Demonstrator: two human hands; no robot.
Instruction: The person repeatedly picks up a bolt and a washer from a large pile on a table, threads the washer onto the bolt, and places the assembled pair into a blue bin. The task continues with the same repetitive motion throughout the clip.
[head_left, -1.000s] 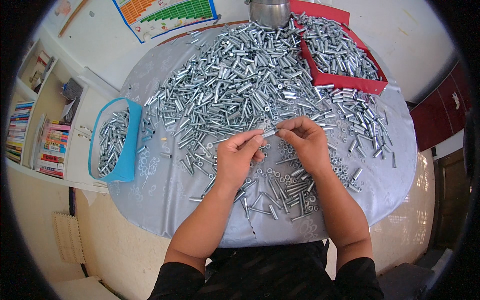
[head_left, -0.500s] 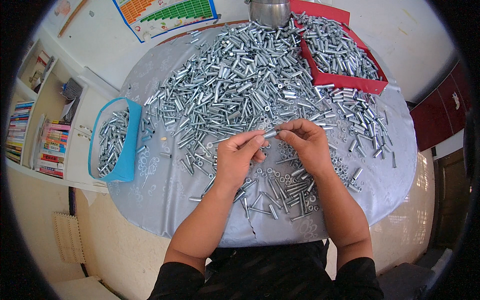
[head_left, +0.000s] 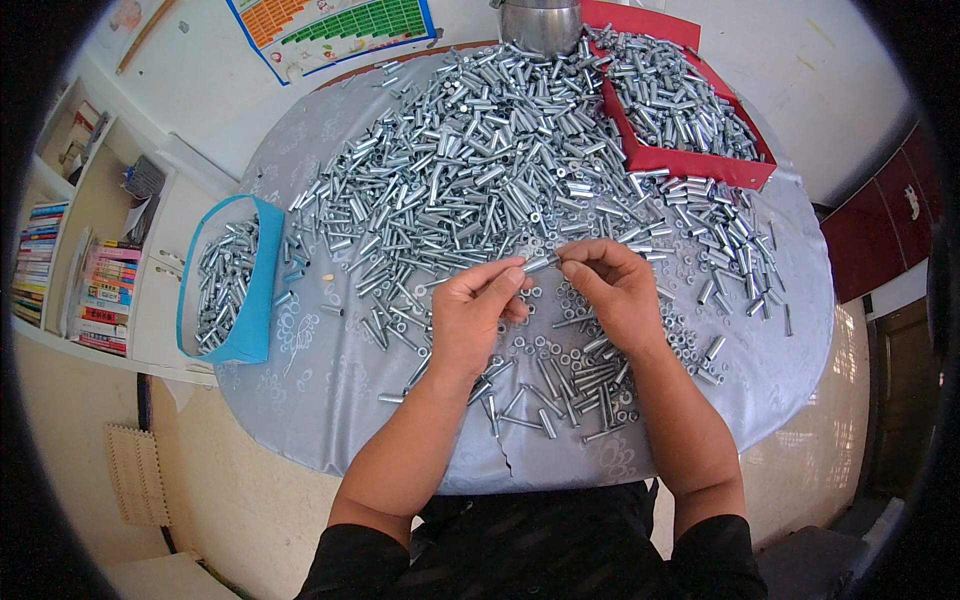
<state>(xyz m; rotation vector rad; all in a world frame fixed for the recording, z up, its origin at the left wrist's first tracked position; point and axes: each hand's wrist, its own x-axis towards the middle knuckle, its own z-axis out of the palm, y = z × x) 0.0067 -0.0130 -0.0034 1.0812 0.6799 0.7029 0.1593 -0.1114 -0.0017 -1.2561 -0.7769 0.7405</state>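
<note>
My left hand (head_left: 478, 312) and my right hand (head_left: 612, 288) meet over the middle of a round table (head_left: 330, 400) covered in a grey patterned cloth. Between their fingertips they pinch one short silver metal sleeve bolt (head_left: 541, 263), held level. A big heap of the same silver bolts and sleeves (head_left: 480, 170) covers the table beyond my hands. Loose bolts, nuts and washers (head_left: 570, 375) lie on the cloth just under my wrists.
A red tray (head_left: 690, 160) full of silver parts sits at the back right. A blue bin (head_left: 255, 300) with more parts hangs off the left edge. A steel pot (head_left: 540, 22) stands at the far edge. Bookshelves (head_left: 70, 270) are at left.
</note>
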